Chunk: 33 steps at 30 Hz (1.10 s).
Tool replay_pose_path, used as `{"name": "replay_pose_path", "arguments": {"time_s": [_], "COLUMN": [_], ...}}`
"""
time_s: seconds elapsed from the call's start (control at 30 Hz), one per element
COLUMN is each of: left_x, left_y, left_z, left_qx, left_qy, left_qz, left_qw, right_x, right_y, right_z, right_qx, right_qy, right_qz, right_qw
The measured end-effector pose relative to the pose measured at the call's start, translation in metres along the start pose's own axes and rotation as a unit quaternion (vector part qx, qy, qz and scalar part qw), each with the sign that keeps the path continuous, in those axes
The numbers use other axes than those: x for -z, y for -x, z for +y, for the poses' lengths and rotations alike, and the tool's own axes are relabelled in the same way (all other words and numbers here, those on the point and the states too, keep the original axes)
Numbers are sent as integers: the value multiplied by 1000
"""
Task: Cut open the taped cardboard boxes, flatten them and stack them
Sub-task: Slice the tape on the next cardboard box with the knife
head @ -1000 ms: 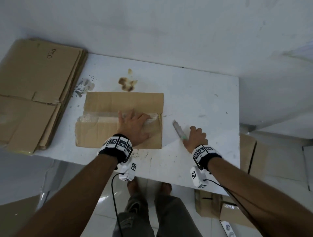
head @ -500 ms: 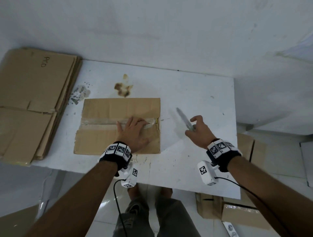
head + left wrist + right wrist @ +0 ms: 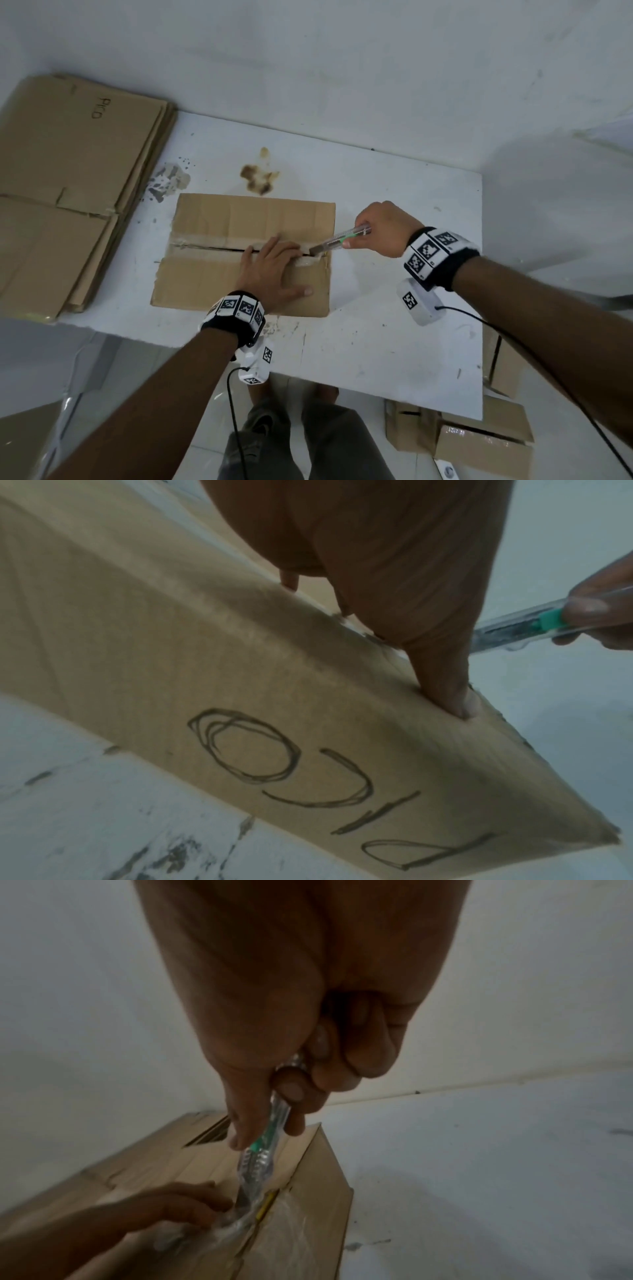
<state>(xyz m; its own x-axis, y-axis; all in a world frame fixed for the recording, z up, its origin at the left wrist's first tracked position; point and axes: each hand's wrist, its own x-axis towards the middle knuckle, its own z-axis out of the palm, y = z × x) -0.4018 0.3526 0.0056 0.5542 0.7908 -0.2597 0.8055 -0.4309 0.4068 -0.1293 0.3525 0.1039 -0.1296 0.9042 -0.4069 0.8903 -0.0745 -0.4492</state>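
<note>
— Head view: right hand (image 3: 378,228) clamps the cutter (image 3: 337,240), blade at the taped seam; box (image 3: 246,255) on the counter (image 3: 394,342).
— Left hand (image 3: 270,270) flat, fingers straight — keep them clear, cut shallow.

Head overhead; wrists close, sharing box (image 3: 219,219).
</note>
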Motion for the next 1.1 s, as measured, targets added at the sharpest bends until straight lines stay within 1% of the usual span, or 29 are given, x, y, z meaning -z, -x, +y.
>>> {"name": "replay_pose_path", "arguments": {"time_s": [0.1,0.27,0.4,0.5,0.6,0.67,0.83,0.87,0.9,0.97,1.03,1.07,1.1], "left_x": [0,6,19,21,23,27,36,38,41,48,54,56,58], "left_y": [-2,-6,-15,-18,-16,-15,-8,-6,-3,7,21,31,41], "left_z": [-2,2,14,19,23,24,23,27,32,42,49,52,54], "left_qx": [7,22,20,19,21,29,18,16,15,6,-32,-57,-76], "left_qy": [-4,7,-39,-37,-35,-24,-11,-22,-37,-65,-74,-68,-61], "left_qz": [-8,-20,-39,-47,-44,-30,-13,-4,13,79,166,194,203], "left_qw": [1000,1000,998,998,998,999,1000,1000,999,995,983,977,974], "right_x": [4,-2,9,20,9,1,17,17,14,1,-20,-35,-50], "right_y": [-10,-15,-9,1,1,-2,19,26,32,44,54,60,64], "right_z": [-8,-16,-5,6,-1,-5,17,21,24,31,41,46,50], "right_qx": [3,1,-27,-39,-40,-35,-36,-30,-16,3,-13,-33,-57], "right_qy": [63,127,130,125,130,139,138,119,77,-54,-145,-165,-175], "right_qz": [-31,-43,-65,-69,-70,-74,-74,-65,-46,17,81,103,122], "right_qw": [998,991,989,989,988,987,987,990,996,998,986,980,975]}}
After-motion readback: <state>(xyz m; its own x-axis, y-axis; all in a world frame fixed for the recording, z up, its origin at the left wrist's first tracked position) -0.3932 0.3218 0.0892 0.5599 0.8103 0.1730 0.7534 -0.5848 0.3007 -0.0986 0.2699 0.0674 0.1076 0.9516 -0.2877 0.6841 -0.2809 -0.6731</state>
